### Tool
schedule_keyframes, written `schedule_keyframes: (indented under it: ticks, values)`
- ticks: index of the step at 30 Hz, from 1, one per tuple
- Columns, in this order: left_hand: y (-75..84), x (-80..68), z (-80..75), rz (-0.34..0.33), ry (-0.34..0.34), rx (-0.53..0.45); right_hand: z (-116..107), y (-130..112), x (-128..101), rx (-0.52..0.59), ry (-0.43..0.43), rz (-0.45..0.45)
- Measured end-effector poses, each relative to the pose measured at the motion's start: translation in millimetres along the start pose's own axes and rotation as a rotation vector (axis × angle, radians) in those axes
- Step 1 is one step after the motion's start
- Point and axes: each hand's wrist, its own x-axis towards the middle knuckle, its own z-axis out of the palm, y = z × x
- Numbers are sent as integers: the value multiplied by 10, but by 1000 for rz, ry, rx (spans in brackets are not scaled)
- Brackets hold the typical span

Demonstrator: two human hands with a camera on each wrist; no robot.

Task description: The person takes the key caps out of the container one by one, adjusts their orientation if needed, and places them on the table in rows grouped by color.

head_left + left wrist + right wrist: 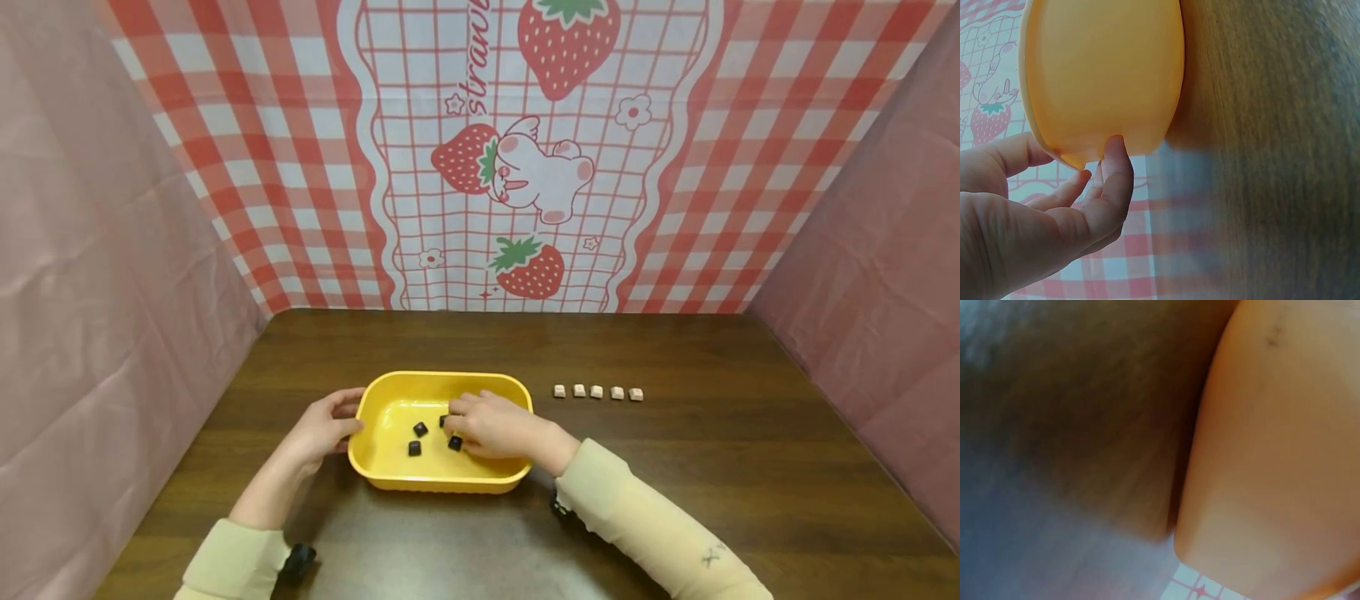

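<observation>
Left grip (317, 433) is loose, fingers touching the left end of the yellow bin (441, 482). Right grip (495, 427) is inside; two black keycaps (455, 443) sit at its fingertips, can't tell if pinched. Two more lie just left. Pale keycaps (597, 392) line the counter (787, 467) rightward.

Brown table (675, 500) with streaked wood grain and a pale sheen in the foreground; a yellow oblong tub (442, 482) with rounded corners stands on it, left of centre; to the tub's right, five small cream blocks (596, 392) lie in a near-straight row, slightly apart.
</observation>
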Motion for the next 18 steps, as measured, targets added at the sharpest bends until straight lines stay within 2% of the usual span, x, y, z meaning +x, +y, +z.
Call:
schedule_keyframes:
  ticks: [4, 10, 18]
  values:
    - [10, -8, 7, -9, 4, 9, 13, -12, 21, -12, -23, -28]
    - [18, -18, 13, -13, 4, 12, 38, -17, 39, -17, -55, -21]
    - [15, -20, 11, -15, 5, 13, 19, -24, 36, -40, -37, -19]
